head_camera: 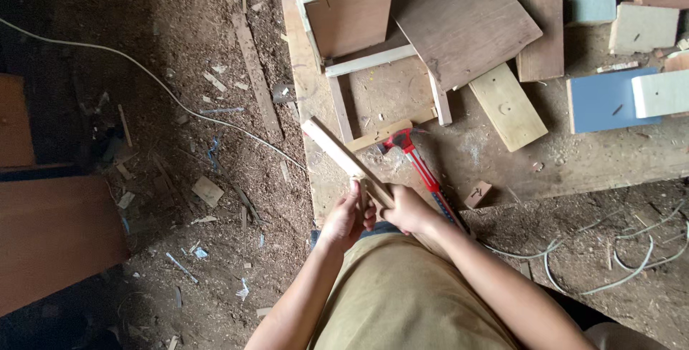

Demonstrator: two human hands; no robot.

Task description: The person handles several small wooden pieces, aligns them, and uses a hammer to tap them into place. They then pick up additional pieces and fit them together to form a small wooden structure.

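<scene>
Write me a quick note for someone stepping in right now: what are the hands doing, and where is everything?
Left hand: gripping the near end of a thin wooden strip.
Right hand: gripping the same strip just beside it.
The strip slants up and away to the left over the sawdusty work board.
A red-handled hammer lies on the board right of the strip, untouched.
A wooden frame lies beyond, partly under a brown panel.
Done: strip picked up. Left: cannot tell from the picture.

My arms were bare to above the elbows, no sleeves, no gloves, no watch or rings on my left hand (347, 219) or right hand (407, 210). I wore a plain khaki-olive shirt (405, 300), soft and unmarked.
</scene>
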